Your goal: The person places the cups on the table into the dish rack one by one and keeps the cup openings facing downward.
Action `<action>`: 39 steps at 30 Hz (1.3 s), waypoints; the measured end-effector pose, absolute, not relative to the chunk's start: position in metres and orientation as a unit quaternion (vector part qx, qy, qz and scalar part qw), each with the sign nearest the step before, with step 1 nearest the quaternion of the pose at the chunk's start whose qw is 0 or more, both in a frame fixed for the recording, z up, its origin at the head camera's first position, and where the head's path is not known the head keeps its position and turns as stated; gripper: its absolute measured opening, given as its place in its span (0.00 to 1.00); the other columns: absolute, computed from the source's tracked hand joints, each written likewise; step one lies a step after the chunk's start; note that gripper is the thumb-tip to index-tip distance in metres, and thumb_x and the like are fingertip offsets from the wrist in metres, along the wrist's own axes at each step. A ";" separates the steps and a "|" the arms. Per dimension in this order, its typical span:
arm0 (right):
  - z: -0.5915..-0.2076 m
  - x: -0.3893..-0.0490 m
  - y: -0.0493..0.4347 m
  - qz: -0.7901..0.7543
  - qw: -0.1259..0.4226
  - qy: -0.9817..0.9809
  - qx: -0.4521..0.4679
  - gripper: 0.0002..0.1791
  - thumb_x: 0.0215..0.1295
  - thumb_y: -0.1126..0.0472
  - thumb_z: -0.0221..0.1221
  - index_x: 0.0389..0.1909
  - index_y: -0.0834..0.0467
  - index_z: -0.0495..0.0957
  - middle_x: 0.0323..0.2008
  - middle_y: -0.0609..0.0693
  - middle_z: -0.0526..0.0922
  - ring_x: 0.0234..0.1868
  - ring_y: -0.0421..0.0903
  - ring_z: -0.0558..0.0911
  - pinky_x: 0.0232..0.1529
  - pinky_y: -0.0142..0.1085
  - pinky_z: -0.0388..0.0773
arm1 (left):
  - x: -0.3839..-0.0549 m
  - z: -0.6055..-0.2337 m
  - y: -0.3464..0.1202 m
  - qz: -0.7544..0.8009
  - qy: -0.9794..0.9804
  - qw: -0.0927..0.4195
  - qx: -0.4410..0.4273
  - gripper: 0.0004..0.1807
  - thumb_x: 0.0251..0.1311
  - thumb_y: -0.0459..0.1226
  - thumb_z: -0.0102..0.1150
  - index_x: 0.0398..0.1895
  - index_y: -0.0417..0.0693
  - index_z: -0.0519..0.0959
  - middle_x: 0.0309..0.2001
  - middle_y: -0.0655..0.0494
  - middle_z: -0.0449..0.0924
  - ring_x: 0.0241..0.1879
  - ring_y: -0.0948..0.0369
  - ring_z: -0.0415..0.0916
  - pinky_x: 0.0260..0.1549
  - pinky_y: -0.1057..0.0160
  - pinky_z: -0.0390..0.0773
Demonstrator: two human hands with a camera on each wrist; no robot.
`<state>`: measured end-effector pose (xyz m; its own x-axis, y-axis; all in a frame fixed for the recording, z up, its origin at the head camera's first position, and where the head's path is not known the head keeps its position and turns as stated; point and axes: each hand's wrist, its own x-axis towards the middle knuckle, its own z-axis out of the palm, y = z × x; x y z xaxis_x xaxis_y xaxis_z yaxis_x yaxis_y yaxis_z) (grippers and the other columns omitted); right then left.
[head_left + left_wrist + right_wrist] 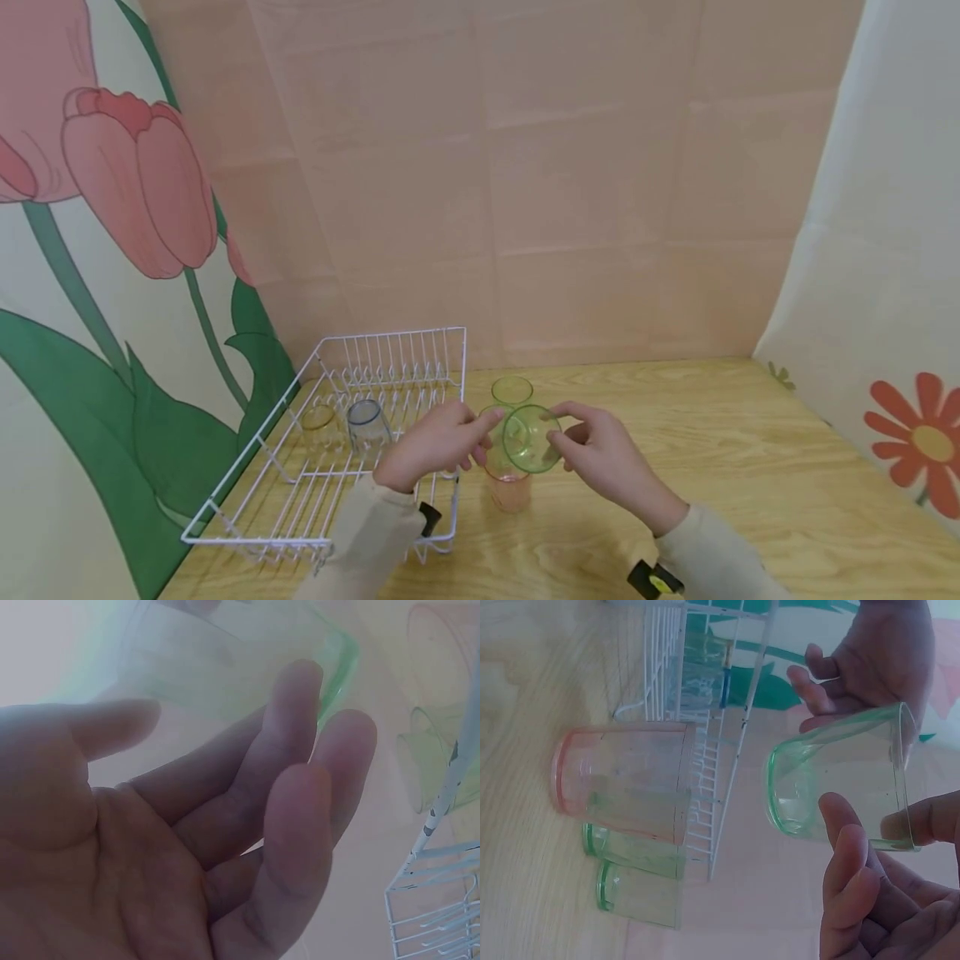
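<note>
No readable text, labels, brands, numbers or signs

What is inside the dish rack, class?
An amber-rimmed glass and a blue-rimmed glass; the left hand and sleeve hide part of the rack in the head view.

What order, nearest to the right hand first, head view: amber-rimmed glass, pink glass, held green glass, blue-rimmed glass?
1. Held green glass: in the right hand.
2. Pink glass: on the table, to its left.
3. Blue-rimmed glass: farther left, in the white rack.
4. Amber-rimmed glass: leftmost, in the rack.
</note>
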<state>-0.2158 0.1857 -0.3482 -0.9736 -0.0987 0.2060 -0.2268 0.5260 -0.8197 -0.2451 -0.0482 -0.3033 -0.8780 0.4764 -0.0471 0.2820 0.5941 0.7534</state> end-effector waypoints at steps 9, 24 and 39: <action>-0.348 -0.215 0.186 0.484 0.060 -0.868 0.096 0.18 0.68 0.62 0.59 0.58 0.60 0.77 0.24 0.48 0.85 0.23 0.46 0.80 0.24 0.38 0.77 | -0.243 -0.303 -0.045 0.390 0.889 0.123 0.207 0.33 0.74 0.59 0.44 0.26 0.43 0.83 0.27 0.49 0.85 0.24 0.54 0.81 0.23 0.60 0.80; -0.351 -0.216 0.187 0.499 0.039 -0.860 0.103 0.21 0.74 0.46 0.55 0.57 0.55 0.76 0.26 0.48 0.86 0.24 0.46 0.80 0.18 0.35 0.71 | -0.244 -0.306 -0.044 0.370 0.897 0.115 0.211 0.36 0.71 0.63 0.43 0.21 0.46 0.82 0.26 0.52 0.84 0.25 0.53 0.81 0.21 0.62 0.78; -0.352 -0.220 0.192 0.543 0.002 -0.834 0.100 0.27 0.77 0.41 0.47 0.55 0.62 0.73 0.28 0.53 0.88 0.25 0.50 0.81 0.17 0.34 0.72 | -0.244 -0.307 -0.044 0.369 0.891 0.116 0.237 0.27 0.69 0.58 0.54 0.34 0.44 0.87 0.28 0.52 0.83 0.23 0.59 0.77 0.18 0.64 0.74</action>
